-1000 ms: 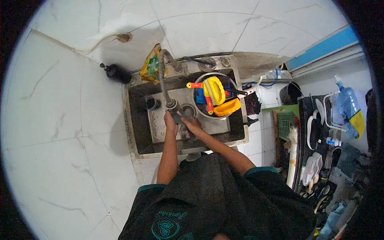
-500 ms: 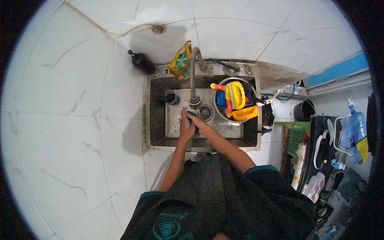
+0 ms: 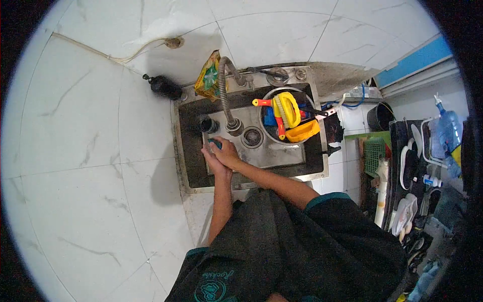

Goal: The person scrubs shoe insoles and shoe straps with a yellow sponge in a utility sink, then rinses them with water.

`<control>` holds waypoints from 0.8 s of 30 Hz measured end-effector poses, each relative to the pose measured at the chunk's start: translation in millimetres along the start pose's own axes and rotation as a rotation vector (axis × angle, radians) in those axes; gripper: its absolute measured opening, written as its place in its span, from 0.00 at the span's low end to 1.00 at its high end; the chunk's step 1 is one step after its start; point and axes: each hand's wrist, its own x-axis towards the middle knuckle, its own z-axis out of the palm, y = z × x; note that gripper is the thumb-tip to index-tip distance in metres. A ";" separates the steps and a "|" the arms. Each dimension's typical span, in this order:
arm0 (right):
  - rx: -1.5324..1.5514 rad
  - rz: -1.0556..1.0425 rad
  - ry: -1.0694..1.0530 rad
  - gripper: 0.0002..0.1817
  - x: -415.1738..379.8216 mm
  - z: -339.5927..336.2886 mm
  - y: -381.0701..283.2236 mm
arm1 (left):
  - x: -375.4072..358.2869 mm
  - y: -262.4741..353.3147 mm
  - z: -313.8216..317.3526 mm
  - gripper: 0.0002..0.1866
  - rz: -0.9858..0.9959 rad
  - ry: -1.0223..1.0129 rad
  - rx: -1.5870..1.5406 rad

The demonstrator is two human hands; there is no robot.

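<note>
R hand point(image 3: 228, 154) closed on small teal item point(image 3: 216, 143), nr sink's point(image 3: 284, 157) L edge.
L hand point(image 3: 216, 165) pressed up against R; its own grip can't tell. Prob. best: hold firm, keep low, clear of dark cup point(image 3: 209, 125).

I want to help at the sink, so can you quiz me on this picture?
1. True or false: the bare left hand and bare right hand are apart.
2. Which is in the round metal bowl? A) bristly yellow plastic brush B) translucent blue plastic bottle C) shiny yellow-and-green packet
3. In the picture, the round metal drain lies to the ____ of both hands.

Key: 1. False; they're together. 2. A. 3. Right.
</note>
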 end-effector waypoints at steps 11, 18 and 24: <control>-0.292 0.040 0.010 0.26 -4.7 0.7 -36.9 | 17.3 5.4 0.9 0.41 -0.345 -0.198 -0.255; -0.437 0.211 0.067 0.25 11.0 -4.9 3.5 | 60.0 -50.0 -36.1 0.40 -0.541 -0.333 -0.238; -0.243 0.124 0.217 0.22 7.2 -39.8 29.2 | 45.1 -77.7 -4.9 0.40 -0.504 -0.229 -0.181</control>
